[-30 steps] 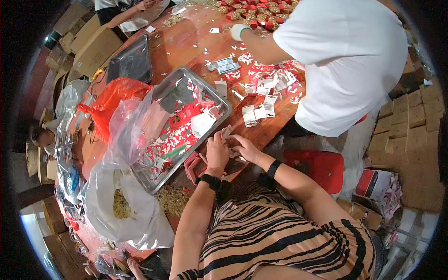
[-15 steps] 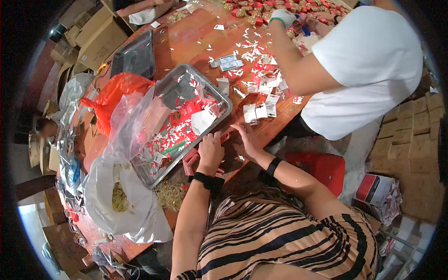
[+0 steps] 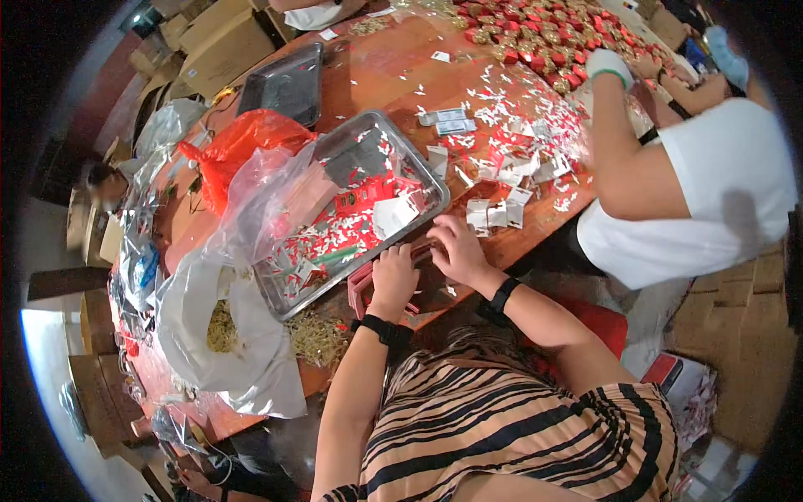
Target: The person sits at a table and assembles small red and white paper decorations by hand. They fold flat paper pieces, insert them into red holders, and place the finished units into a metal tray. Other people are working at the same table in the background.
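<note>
Moved hands: compared with the earlier frame, the right hand has come nearer to the left hand, its fingers now more bent; farther away, a co-worker's gloved hand has gone along toward the right.
Left hand: its fingers are curled downward at the near edge of the table; they cover what is beneath, so I cannot tell what they grip.
Right hand: half open, with bent fingers and the thumb side toward the left hand; whether it holds something or only touches, I cannot tell.
Red folded pieces: at the table's near edge, just beside the tray's near long side, partly hidden by the left hand.
Work so far: these pieces look already bent into shape, as I judge; the handling between the hands seems unfinished, and flat material is left in the tray.
Metal tray: along the table's near edge; red sheets and a white card lie toward its right corner, among small scraps.
White cards: beyond the tray's right corner, near the table's edge.
Red plastic bag: beside the tray's far long side.
Red and gold pieces: many, crowded at the table's far edge, near the gloved hand.
</note>
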Motion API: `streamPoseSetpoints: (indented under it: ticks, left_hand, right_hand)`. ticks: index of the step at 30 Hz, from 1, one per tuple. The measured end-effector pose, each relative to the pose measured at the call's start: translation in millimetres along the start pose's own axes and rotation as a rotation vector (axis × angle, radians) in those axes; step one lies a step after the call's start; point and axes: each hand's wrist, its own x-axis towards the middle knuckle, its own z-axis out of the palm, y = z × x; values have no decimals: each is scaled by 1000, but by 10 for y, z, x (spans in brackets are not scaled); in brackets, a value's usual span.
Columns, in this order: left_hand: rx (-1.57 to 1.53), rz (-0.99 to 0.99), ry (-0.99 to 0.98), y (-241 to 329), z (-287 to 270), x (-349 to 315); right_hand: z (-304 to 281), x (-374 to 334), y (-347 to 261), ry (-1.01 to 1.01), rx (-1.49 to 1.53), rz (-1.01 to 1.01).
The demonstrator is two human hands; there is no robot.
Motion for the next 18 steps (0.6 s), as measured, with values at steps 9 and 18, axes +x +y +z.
streamPoseSetpoints:
  ticks: [9, 18]
  left_hand:
    - [-91, -18, 274, -73, -363, -393]
    - [-231, -373, 311, -506, -446, -1230]
  right_hand:
    - [392, 1013, 238, -186, -406, 189]
    - [593, 1039, 342, -131, -44, 255]
